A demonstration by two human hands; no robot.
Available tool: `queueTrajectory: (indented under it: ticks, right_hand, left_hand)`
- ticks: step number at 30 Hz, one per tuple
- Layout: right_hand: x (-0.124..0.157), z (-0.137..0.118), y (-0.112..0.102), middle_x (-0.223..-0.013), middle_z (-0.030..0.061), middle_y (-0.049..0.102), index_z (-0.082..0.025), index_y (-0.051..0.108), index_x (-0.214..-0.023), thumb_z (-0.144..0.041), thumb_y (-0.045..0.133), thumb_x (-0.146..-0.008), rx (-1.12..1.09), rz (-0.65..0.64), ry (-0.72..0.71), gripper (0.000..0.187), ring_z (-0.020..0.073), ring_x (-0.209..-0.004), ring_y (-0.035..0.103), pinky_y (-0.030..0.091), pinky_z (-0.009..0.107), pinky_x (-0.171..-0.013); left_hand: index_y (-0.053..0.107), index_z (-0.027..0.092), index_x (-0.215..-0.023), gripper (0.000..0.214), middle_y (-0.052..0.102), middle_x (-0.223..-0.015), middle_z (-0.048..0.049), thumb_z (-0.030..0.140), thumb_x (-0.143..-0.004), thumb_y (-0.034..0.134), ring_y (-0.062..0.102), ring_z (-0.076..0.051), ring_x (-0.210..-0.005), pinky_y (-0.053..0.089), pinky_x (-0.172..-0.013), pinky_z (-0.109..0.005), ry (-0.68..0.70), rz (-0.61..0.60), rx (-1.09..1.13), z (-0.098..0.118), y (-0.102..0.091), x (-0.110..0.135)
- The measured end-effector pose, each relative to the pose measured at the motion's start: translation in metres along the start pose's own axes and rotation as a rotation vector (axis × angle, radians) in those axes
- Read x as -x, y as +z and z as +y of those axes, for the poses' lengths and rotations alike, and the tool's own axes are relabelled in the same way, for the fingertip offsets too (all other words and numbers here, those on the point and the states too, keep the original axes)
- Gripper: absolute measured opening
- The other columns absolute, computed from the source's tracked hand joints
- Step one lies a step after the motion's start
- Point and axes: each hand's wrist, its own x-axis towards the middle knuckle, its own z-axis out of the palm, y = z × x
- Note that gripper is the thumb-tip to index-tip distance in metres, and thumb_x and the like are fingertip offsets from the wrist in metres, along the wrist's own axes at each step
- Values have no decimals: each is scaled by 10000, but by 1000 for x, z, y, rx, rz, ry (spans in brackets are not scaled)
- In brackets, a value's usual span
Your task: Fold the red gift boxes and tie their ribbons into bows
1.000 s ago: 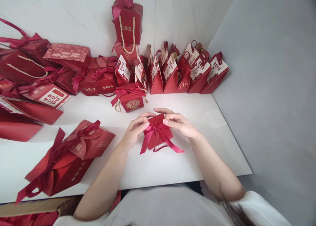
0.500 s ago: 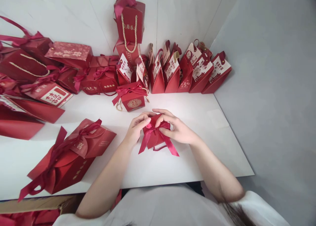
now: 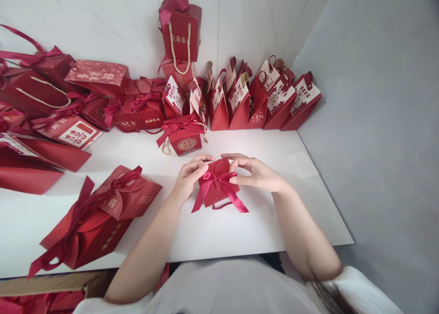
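Observation:
A small red gift box [image 3: 213,197] sits on the white table in front of me, tied on top with a crimson ribbon bow [image 3: 216,178]. Two ribbon tails hang over its near side, and a dark red cord handle shows below. My left hand [image 3: 190,179] grips the box's far left side, thumb on the upper edge and fingers partly hidden behind. At the right, thumb and forefinger of my right hand [image 3: 254,173] close on the end of the bow's right loop, while its other fingers reach behind the box.
Two large ribboned boxes [image 3: 103,213] stand at the left front. A red box with gold emblem [image 3: 187,142] is just beyond my hands. Several triangular boxes [image 3: 240,108] line the wall, and more gift boxes [image 3: 78,131] crowd the left. Below the table edge is an open carton [image 3: 51,284].
My right hand has drawn back to the right, from over the middle of the bow to its right loop. My left hand stays on the gift box.

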Motion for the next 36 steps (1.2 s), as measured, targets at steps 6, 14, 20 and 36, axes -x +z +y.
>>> queueTrajectory:
  ticks: [6,14,20,36]
  right_hand:
    - [-2,0,2,-1439,71,521,-232,720,-837,-486,654,-892,-93,-70,15,268,280,-1406,413,306,467,-1158]
    - [-7,4,7,-1382,43,530,-220,680,-744,-512,570,-940,-69,-97,-18,369,229,-1394,409,302,398,-1175]
    - [-8,3,8,-1363,25,526,-229,640,-716,-558,544,-932,-56,-113,-39,405,214,-1368,427,297,381,-1183]
    - [3,-14,10,-1467,56,478,-281,617,-1058,-462,582,-945,25,202,-76,216,249,-1417,384,310,485,-1159]
  left_hand:
    - [591,160,-570,402,610,-1203,-102,433,-861,643,593,-272,-1082,482,-925,-407,10,-43,0,1,-1,0]
    - [471,161,-503,448,629,-1113,-60,362,-843,681,584,-235,-1084,450,-980,-392,83,94,-100,1,2,0]
    - [460,144,-486,450,608,-1185,-50,338,-794,723,594,-222,-1050,493,-908,-366,-33,168,54,4,10,2]
    - [672,221,-949,146,530,-1322,-101,311,-835,664,497,-288,-1258,393,-1055,-402,232,-78,-485,28,-1,13]
